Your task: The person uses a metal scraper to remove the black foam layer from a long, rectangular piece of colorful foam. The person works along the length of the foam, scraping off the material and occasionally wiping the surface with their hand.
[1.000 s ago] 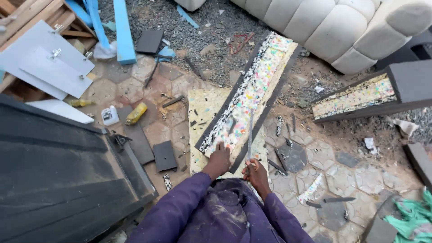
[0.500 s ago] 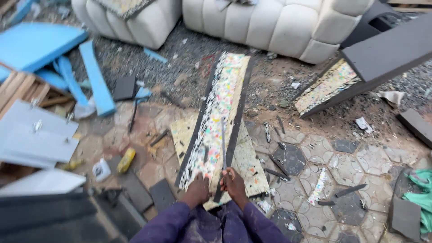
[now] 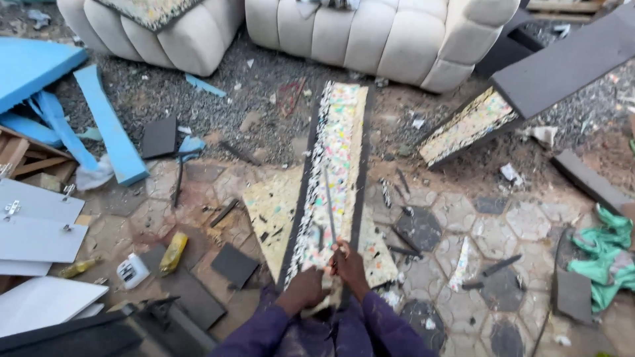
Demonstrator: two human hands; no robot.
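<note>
A long slab of speckled multicoloured foam (image 3: 340,132) with dark edges lies on the paved ground and runs straight away from me. My left hand (image 3: 303,289) grips its near end. My right hand (image 3: 348,263), just to the right, is closed around the handle of a long thin blade (image 3: 329,201) that lies along the slab's middle. Both arms are in purple sleeves. A flat pale-yellow foam sheet (image 3: 271,208) lies under the slab and sticks out on both sides.
Two white cushioned sofas (image 3: 397,39) stand at the back. Blue foam strips (image 3: 109,129) and white boards (image 3: 36,228) lie left, with a yellow bottle (image 3: 173,251) and dark offcuts (image 3: 235,264). Another foam slab (image 3: 469,125) and a green cloth (image 3: 605,258) lie right.
The view has swung, so the slab now points straight ahead instead of slanting right. My hands stay at its near end, and the sofas have come into view.
</note>
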